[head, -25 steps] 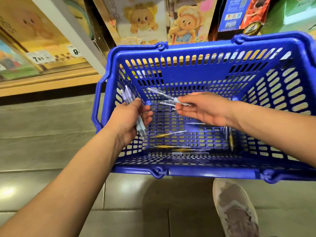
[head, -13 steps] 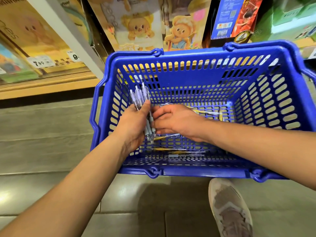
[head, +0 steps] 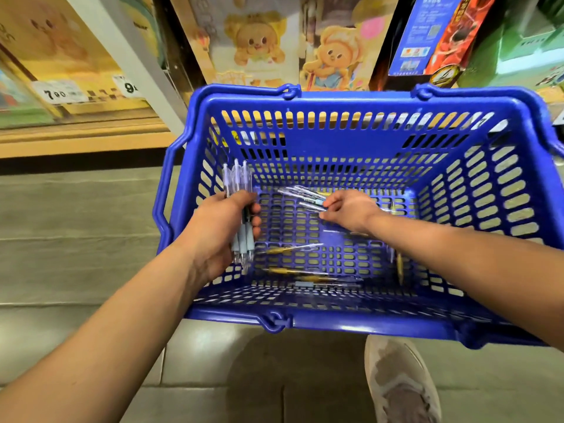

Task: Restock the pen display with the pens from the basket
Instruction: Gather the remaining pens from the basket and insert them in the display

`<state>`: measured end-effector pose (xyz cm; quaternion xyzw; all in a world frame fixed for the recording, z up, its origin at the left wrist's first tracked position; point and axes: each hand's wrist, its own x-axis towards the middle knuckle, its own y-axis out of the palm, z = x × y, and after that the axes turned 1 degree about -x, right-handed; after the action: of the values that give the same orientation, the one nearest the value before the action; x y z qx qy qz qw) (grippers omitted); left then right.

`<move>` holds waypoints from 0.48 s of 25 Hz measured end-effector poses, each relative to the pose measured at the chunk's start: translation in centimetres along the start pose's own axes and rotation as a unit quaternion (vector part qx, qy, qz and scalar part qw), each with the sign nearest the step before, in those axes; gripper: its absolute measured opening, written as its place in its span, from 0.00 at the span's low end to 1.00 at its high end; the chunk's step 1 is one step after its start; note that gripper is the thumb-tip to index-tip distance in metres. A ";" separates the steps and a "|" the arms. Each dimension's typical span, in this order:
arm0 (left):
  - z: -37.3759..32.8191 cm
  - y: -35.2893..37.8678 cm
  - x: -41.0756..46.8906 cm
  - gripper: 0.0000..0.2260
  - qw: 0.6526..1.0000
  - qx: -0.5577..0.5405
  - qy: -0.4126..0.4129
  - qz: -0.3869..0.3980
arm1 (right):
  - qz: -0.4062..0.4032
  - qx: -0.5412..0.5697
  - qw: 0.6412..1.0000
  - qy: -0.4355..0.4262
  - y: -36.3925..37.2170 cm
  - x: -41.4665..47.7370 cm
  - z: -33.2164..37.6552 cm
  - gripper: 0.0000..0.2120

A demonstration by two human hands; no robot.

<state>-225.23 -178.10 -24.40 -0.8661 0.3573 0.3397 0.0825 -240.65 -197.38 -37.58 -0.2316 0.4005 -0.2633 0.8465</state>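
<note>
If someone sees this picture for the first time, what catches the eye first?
The big blue basket fills the middle. Inside, the left hand grips a pen bundle at its left wall, and the right hand pinches a few pens toward the far wall. Cartoon boxes stand behind it.

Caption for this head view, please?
Left hand grips a pen bundle while right hand reaches for loose pens in blue basket.

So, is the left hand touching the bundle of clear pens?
Touching. Head view: left hand grips the bundle of clear plastic pens with grey grips, fingers curled round it.
</note>
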 end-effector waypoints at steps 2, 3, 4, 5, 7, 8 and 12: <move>0.0 -0.4 0.2 0.04 1.000 0.003 -0.005 0.007 | -0.022 -0.098 0.994 -0.031 0.4 1.4 0.0 0.12; 0.0 -0.5 0.3 0.05 1.000 0.005 -0.007 0.012 | -0.032 -0.142 0.988 -0.045 0.6 2.0 0.2 0.10; 0.0 -0.6 0.3 0.05 1.000 0.005 -0.007 0.019 | -0.039 -0.180 0.981 -0.055 0.7 2.3 0.6 0.07; 0.0 -0.7 0.4 0.05 1.000 0.004 -0.006 0.025 | -0.045 -0.221 0.972 -0.065 0.9 2.6 0.9 0.07; 0.1 -0.8 0.5 0.05 1.000 0.004 -0.005 0.029 | -0.053 -0.305 0.946 -0.101 1.3 2.9 1.2 0.09; 0.1 -0.8 0.5 0.05 1.000 0.007 -0.006 0.026 | -0.053 -0.339 0.932 -0.114 1.3 3.0 1.3 0.10; 0.1 -0.9 0.7 0.05 1.000 0.008 -0.015 0.011 | -0.057 -0.407 0.902 -0.129 1.4 2.8 1.6 0.14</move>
<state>-224.34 -177.80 -24.99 -0.8561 0.3685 0.3510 0.0905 -237.51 -197.82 -39.06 -0.6108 0.3460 -0.0932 0.7061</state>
